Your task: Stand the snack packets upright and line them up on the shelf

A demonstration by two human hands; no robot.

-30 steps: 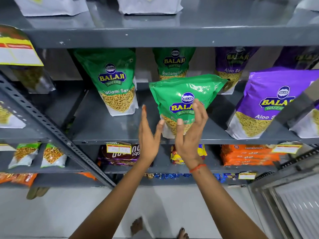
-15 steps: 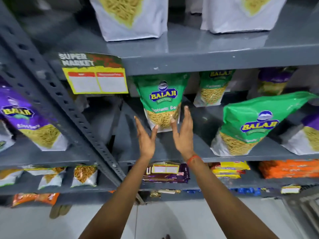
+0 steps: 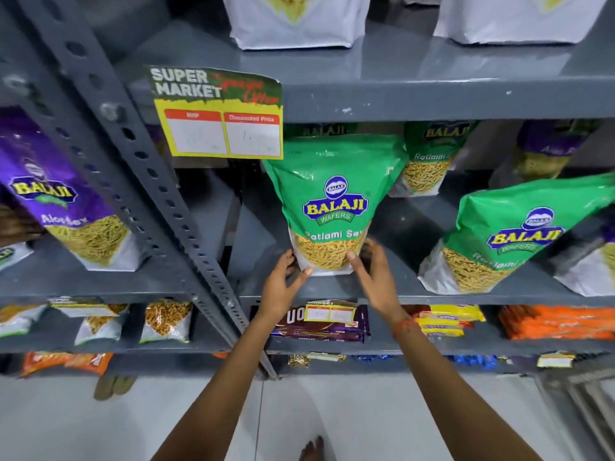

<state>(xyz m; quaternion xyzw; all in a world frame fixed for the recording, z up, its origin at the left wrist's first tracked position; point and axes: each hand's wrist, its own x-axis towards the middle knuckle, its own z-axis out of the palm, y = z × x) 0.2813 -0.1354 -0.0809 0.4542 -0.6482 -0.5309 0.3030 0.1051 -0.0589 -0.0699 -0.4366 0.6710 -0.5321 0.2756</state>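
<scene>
Evidently both hands are cupping the base of the green Ratlami Sev packet, left hand and right hand with fingers half-curled against its lower corners, steadying it upright on the shelf. Just beside it, another green packet is leaning, probably needing straightening next.

"BALAJI WAFERS" and "Ratlami Sev" are printed on the green packet. "SUPER MARKET" and "Discounted Price" are read on the shelf tag. "BALAJI" is marked on the purple packet.
</scene>
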